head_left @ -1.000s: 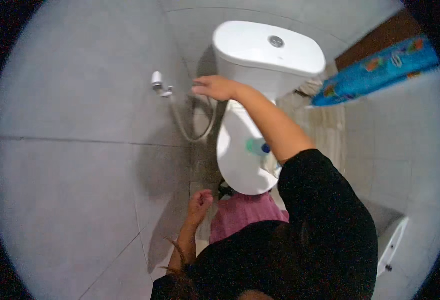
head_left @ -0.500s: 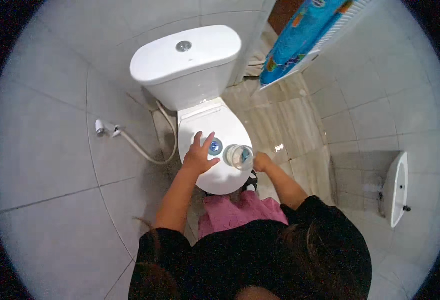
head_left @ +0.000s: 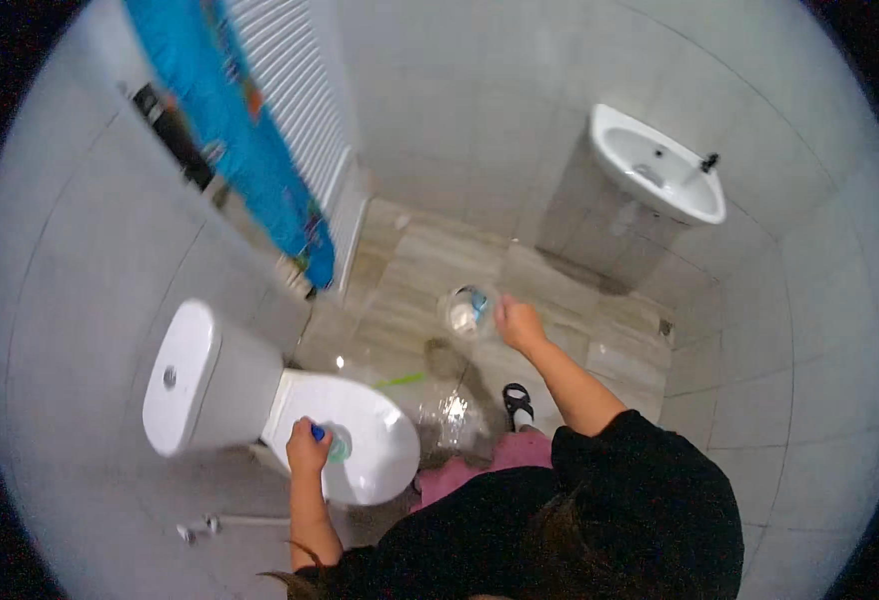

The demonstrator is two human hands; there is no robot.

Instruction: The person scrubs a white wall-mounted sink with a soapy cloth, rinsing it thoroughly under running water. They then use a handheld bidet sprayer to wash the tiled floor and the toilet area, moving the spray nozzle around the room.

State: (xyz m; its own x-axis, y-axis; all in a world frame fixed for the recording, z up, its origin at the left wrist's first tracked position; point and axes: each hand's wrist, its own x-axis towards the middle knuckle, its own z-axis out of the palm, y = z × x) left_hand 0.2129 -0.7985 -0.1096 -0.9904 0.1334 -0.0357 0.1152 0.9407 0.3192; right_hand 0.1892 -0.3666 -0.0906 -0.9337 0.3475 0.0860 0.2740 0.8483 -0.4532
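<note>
My left hand (head_left: 307,446) is closed on the blue top (head_left: 317,433) of a greenish see-through bottle (head_left: 339,450). The bottle is over the closed white toilet lid (head_left: 380,440); I cannot tell whether its base touches the lid. Out over the floor on the right, my right hand (head_left: 522,325) grips the rim side of a clear round tub (head_left: 449,312). White and blue things (head_left: 467,315) show inside the tub, too blurred to name.
The toilet cistern (head_left: 182,390) stands at the left, with a hose fitting (head_left: 210,524) below it. A white washbasin (head_left: 650,165) juts from the far right wall. A blue patterned cloth (head_left: 250,150) hangs by a louvred door (head_left: 290,80). A thin green strip (head_left: 400,380) lies on the wet tiles (head_left: 440,260).
My view has swung right. My left hand, open over the bottle before, has closed on its blue top. The tub has moved off the toilet lid, carried by my right hand over the floor.
</note>
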